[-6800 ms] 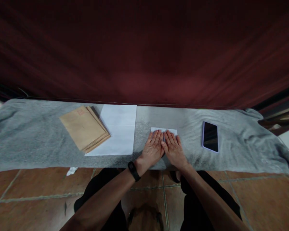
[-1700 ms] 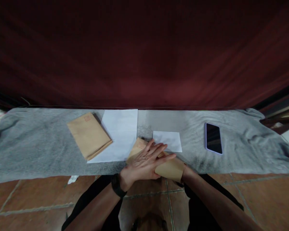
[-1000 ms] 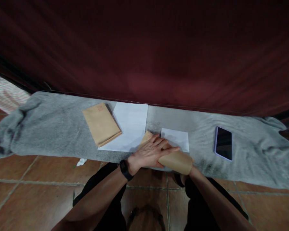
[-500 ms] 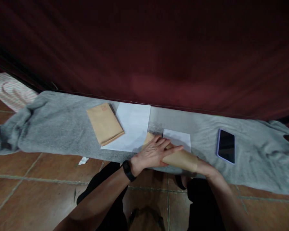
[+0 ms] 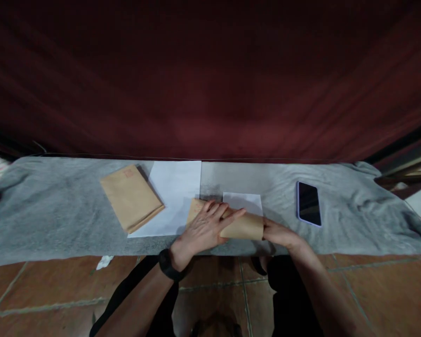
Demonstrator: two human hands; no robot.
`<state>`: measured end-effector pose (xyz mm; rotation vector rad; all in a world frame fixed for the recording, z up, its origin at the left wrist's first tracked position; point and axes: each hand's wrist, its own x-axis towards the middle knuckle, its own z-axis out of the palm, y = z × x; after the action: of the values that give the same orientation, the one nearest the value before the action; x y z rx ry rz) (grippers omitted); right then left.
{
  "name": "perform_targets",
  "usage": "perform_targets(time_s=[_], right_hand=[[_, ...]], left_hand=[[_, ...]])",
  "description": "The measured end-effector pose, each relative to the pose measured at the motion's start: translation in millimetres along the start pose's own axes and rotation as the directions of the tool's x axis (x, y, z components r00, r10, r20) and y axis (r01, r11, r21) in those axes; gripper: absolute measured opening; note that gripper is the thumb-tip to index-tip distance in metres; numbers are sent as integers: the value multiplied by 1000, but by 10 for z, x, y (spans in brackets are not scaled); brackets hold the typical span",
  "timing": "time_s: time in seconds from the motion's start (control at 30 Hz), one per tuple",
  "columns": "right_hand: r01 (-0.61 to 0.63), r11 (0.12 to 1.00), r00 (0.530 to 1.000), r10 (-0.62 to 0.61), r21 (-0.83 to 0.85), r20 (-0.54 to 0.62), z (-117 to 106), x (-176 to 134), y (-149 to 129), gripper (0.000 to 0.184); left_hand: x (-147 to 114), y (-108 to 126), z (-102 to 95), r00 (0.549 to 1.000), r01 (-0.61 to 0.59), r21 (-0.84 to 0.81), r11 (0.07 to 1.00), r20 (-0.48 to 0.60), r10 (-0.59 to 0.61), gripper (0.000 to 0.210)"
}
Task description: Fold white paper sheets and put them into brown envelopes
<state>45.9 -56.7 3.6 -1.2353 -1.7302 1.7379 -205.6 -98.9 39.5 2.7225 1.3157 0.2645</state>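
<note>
A brown paper envelope [image 5: 243, 228] lies at the front edge of the cloth-covered surface, its right end bulging up. Across its left part rests my left hand [image 5: 206, 223], back up, with the fingers over the paper and the thumb by the lower edge, gripping it. My right hand [image 5: 268, 229] reaches into the envelope's right end; its fingers are hidden inside. Just behind the envelope is a small white sheet [image 5: 243, 200], partly covered. To the left, a stack of brown envelopes [image 5: 131, 196] with a red printed mark overlaps a larger white sheet [image 5: 177, 182].
A phone with a purple case [image 5: 309, 204] lies to the right on the grey cloth [image 5: 358, 215]. A dark red curtain [image 5: 210, 93] hangs along the back edge. On the tiled floor [image 5: 56, 285] is a white scrap [image 5: 104, 262].
The view has shifted, so the things on the surface appear further left. My right hand is still inside the envelope, which looks flatter, and my left hand stays on it.
</note>
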Motion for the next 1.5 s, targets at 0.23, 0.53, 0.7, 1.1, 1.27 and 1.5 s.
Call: perform_targets(time_s=[0.23, 0.53, 0.7, 1.1, 1.27, 1.5], right_hand=[[-33, 982, 924, -41, -187, -381, -317, 154, 97, 38], [-480, 568, 805, -18, -668, -593, -66, 242, 78, 45], [-512, 567, 802, 48, -645, -595, -60, 264, 15, 41], [-165, 878, 733, -196, -450, -652, -325, 296, 206, 19], [91, 961, 594, -264, -262, -760, -563, 296, 106, 28], [177, 978, 755, -209, -114, -621, -436, 303, 54, 34]], left_hand=[[-124, -339, -14, 983, 175, 33, 984, -63, -173, 101], [-235, -591, 87, 961, 263, 53, 963, -105, -256, 111], [-254, -638, 145, 957, 284, 57, 957, -71, -280, 112], [-239, -651, 125, 957, 287, 63, 956, -51, -284, 111], [-233, -652, 135, 955, 292, 32, 956, -66, -290, 112], [-198, -675, 155, 947, 319, 8, 948, -46, -319, 119]])
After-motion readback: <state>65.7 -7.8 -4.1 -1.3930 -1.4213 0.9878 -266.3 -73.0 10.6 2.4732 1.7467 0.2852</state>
